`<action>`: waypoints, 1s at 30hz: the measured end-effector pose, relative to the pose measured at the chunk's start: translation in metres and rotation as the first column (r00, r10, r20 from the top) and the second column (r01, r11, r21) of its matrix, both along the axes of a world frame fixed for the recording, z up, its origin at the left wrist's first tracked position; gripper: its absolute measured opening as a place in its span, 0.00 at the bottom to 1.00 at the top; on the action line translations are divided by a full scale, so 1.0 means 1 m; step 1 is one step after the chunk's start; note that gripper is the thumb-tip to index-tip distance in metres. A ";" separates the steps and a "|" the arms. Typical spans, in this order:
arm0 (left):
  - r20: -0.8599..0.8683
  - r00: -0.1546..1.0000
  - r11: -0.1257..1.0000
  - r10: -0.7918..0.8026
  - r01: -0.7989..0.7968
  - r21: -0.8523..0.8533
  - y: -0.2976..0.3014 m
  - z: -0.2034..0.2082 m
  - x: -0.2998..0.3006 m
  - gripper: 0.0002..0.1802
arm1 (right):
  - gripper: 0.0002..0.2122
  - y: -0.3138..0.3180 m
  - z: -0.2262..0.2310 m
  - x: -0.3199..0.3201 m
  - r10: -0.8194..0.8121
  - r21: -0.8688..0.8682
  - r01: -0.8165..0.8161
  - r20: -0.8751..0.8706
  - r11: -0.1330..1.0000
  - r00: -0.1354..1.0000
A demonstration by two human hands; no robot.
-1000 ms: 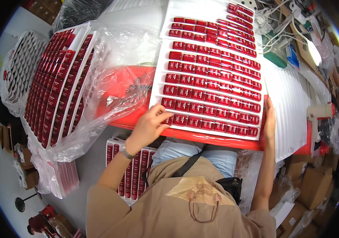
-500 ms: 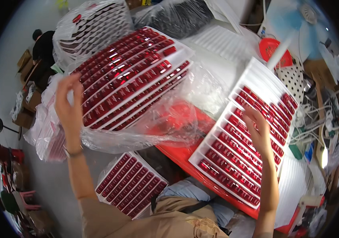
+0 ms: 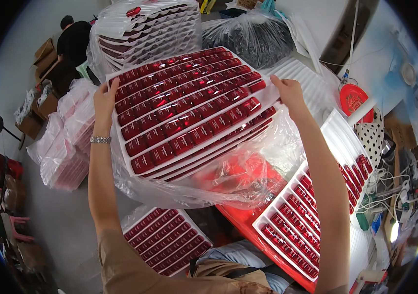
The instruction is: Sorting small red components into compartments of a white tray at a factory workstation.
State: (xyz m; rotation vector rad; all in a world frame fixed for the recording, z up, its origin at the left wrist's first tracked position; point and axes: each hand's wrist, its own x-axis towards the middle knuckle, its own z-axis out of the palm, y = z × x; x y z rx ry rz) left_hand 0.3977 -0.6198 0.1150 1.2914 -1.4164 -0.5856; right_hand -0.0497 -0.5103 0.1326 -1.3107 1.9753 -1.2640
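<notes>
My left hand [image 3: 104, 102] pinches the left edge of a white plastic tray [image 3: 269, 96], thumb on top. My right hand [image 3: 288, 94] grips the same tray at its far right corner. Rows of glossy dark-red, block-shaped pieces [image 3: 179, 143] fill most of this tray, which lies tilted on top of a stack of similar trays. Clear plastic bagging [image 3: 170, 193] is bunched around the stack's lower edge. To the right, partly behind my right forearm, lies another white tray [image 3: 334, 131] with red pieces and some bare rows.
A red table [image 3: 241, 225] supports the trays. Another filled tray [image 3: 195, 225] sits lower, near my lap. Behind stand a bagged tray stack [image 3: 145, 36] and a black bagged bundle [image 3: 248, 39]. Wrapped packs [image 3: 67, 161] are on the left; a fan [image 3: 407, 73] and cables are right.
My right hand has left the right-hand tray and moved up and left to the stack's top tray. My left hand has closed on that tray's left edge. The whole view has shifted.
</notes>
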 end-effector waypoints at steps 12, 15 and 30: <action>-0.045 0.969 0.966 -0.244 0.239 -0.100 0.000 0.093 -0.076 0.26 | 0.06 0.089 0.037 -0.043 0.087 -0.303 0.157 0.659 0.940 0.747; -0.120 0.820 0.829 -0.559 0.557 -0.055 0.013 0.111 -0.105 0.27 | 0.14 0.182 0.037 -0.052 0.136 -0.298 0.098 0.672 0.950 0.728; -0.188 0.235 0.241 -0.954 0.971 -0.008 0.206 -0.076 -0.454 0.26 | 0.14 0.572 -0.102 -0.006 -0.535 -0.123 0.771 0.651 0.625 0.538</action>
